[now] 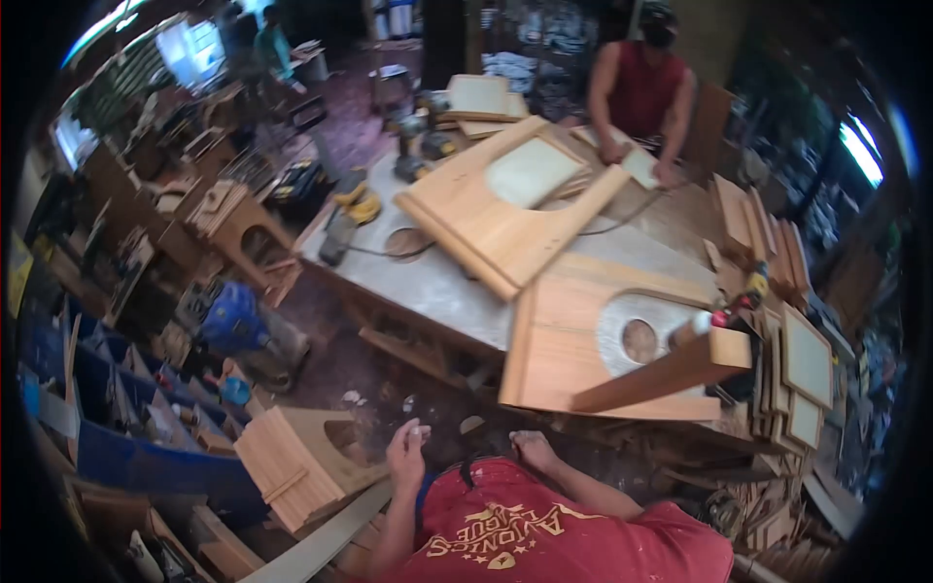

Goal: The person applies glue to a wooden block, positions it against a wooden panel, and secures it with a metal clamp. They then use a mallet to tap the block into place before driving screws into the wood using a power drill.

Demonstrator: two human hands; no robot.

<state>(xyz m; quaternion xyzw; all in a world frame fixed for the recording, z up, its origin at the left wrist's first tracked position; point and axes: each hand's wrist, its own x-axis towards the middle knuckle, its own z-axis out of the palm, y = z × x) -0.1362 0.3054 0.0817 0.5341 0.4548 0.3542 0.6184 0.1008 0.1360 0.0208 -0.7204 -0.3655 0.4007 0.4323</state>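
My left hand (407, 449) is raised in front of my body with its fingers bent together; whether a small thing is pinched there I cannot make out. Close to my waist, my right hand (533, 449) is curled closed, and its inside is hidden. Neither hand touches the workbench (466, 306). Nearest to the right hand is a wooden panel with an arched cutout (549, 340), lying on the bench with a wooden board (671, 369) standing up from it. A second arched wooden panel (466, 209) overlaps it farther back. Left of my left hand is a wooden frame piece (296, 462).
Across the bench, a person in a red sleeveless top (646, 92) handles a pale panel (637, 163). A yellow power tool (360, 202) lies on the bench's left side. Stacked panels (805, 360) stand at right. A blue machine (233, 316) and a blue bin (126, 462) stand at left.
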